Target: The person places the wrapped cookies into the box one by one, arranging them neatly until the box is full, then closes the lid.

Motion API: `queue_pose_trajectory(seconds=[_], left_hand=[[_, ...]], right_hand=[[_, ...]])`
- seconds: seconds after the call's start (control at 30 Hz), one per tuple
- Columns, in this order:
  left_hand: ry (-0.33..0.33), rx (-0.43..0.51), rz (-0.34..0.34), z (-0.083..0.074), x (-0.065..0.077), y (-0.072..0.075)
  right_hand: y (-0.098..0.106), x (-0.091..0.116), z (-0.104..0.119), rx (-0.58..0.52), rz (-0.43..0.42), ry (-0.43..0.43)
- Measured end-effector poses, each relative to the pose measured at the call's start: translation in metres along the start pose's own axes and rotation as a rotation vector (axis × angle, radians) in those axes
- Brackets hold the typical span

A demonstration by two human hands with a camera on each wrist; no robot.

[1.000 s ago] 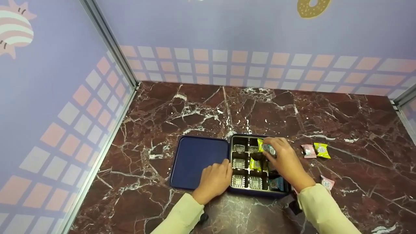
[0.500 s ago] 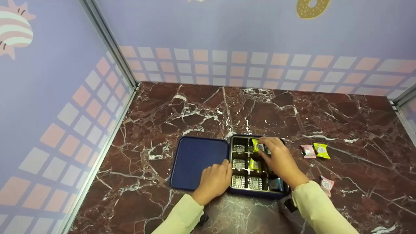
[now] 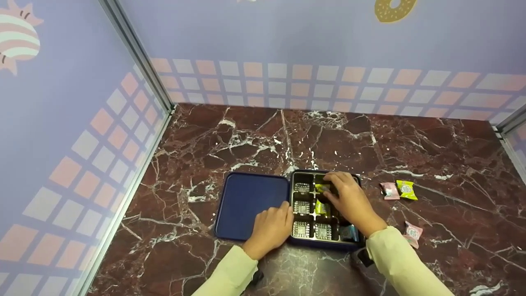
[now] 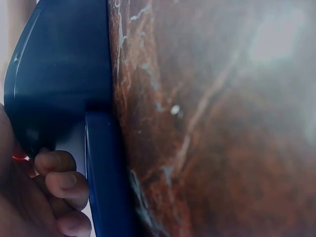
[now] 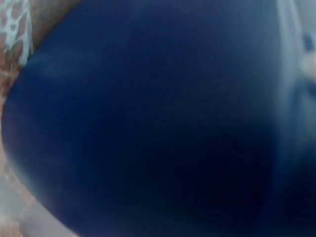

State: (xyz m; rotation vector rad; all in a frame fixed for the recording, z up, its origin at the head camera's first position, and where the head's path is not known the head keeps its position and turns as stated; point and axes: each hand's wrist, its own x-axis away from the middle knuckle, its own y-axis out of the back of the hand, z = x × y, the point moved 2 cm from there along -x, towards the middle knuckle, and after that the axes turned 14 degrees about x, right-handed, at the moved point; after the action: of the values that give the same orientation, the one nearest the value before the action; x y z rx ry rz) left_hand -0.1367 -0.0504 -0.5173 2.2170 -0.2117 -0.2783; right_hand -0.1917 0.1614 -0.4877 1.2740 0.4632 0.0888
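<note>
A navy tin box (image 3: pixel 324 245) with a divided plastic tray lies on the marble surface. My right hand (image 3: pixel 349 197) reaches over its back row, pinching a yellow-green wrapped candy (image 3: pixel 320 188) down in the back middle compartment. Another yellow-green candy (image 3: pixel 321 207) sits one compartment nearer, and a blue candy (image 3: pixel 349 233) in the front right one. My left hand (image 3: pixel 272 225) holds the box's left edge with curled fingers (image 4: pixel 66 182), above the lid. The right wrist view has only the blurred navy box wall (image 5: pixel 148 118); my right fingers are hidden there.
The navy lid (image 3: pixel 252 205) lies flat, left of the box. To the right are a pink candy (image 3: pixel 390 191) beside a yellow-green wrapped one (image 3: pixel 407 190), with another pink candy (image 3: pixel 413 234) nearer me. Patterned wall panels (image 3: pixel 263 41) stand behind and at the sides.
My right hand has moved left and lowered the yellow-green candy into the back middle compartment. My left hand has stayed in place.
</note>
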Motion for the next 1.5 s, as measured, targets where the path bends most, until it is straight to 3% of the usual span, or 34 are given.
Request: queue_pose_trajectory(seconds=[0.37, 0.67, 1.13, 1.5], left_hand=[[-0.007, -0.019, -0.019, -0.001, 0.001, -0.001], [-0.003, -0.019, -0.020, -0.001, 0.000, -0.001], [0.008, -0.008, -0.001, -0.001, -0.001, -0.001], [0.001, -0.017, -0.005, -0.001, -0.001, -0.002]], right_hand=[[0.006, 0.004, -0.008, 0.022, -0.060, 0.021], [0.012, 0.012, -0.021, 0.006, -0.037, -0.025], [0.018, 0.025, -0.037, 0.013, -0.128, -0.015], [0.019, 0.036, -0.051, 0.020, -0.133, -0.060]])
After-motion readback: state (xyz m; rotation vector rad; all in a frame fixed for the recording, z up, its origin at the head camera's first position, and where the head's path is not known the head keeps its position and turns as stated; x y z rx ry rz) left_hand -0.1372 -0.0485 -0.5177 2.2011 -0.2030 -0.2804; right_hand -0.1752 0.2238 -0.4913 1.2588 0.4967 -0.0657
